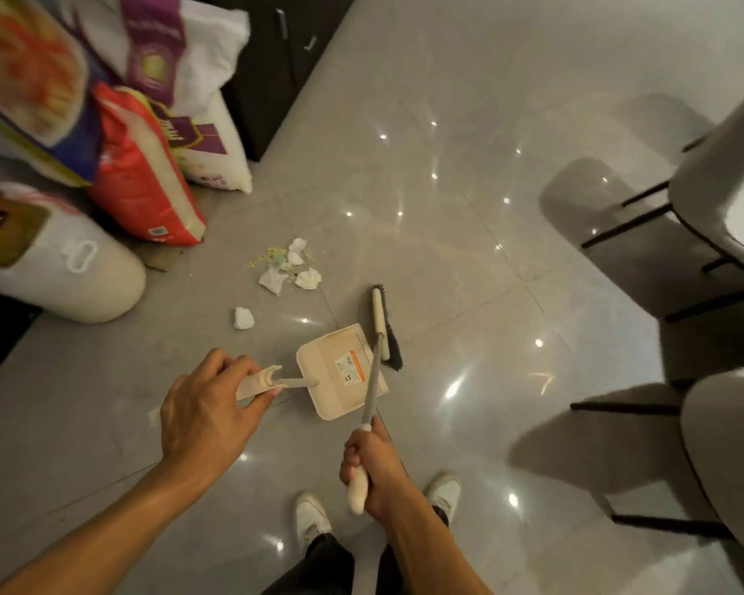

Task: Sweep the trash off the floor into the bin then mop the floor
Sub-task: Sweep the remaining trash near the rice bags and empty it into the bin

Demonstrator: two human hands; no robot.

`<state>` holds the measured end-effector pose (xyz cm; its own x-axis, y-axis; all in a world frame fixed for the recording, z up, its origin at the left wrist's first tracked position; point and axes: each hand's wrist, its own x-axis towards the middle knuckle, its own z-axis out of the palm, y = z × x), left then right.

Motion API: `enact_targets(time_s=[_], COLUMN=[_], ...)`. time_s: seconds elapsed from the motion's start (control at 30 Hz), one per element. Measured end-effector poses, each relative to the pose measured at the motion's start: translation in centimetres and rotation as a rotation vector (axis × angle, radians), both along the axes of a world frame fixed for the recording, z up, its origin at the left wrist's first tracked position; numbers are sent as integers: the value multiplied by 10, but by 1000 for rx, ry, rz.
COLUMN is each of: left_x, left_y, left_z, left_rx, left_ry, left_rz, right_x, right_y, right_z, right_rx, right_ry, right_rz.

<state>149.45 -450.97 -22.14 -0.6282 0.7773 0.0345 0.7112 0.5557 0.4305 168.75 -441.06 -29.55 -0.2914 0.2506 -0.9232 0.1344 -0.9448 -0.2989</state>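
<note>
Crumpled white paper and small yellowish crumbs form a trash pile (291, 266) on the grey tiled floor, with one loose paper ball (243, 318) nearer to me. A beige dustpan (340, 371) stands on the floor just below the pile. My left hand (209, 405) grips its beige handle. My right hand (370, 465) grips the broom's handle. The broom's dark-bristled head (383, 326) rests on the floor at the dustpan's right edge, to the right of the trash.
Several large sacks (142, 165) lean together at the upper left beside a dark cabinet (276, 58). Two pale chairs with black legs (714, 234) stand at the right. My white shoes (312, 517) are at the bottom centre.
</note>
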Motion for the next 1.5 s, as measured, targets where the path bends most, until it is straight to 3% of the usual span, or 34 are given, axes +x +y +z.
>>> enact_targets(time_s=[0.37, 0.6, 0.93, 1.2, 1.37, 1.5], left_x=[-59, -67, -71, -71, -76, -83], left_y=[-83, -94, -66, -49, -58, -66], left_z=[7, 5, -12, -20, -20, -19], left_rx=[-27, -31, -113, -112, -117, -90], left_ry=[6, -22, -39, 8, 23, 44], left_rz=[355, 537, 845, 985, 1034, 1027], right_x=[-75, -103, -197, -255, -251, -233], right_y=[7, 88, 198, 147, 111, 105], right_z=[16, 0, -33, -33, -23, -10], right_rx=[155, 274, 265, 195, 179, 283], right_ry=[-18, -136, -105, -95, -68, -77], right_rz=[132, 259, 518, 990, 1136, 1161])
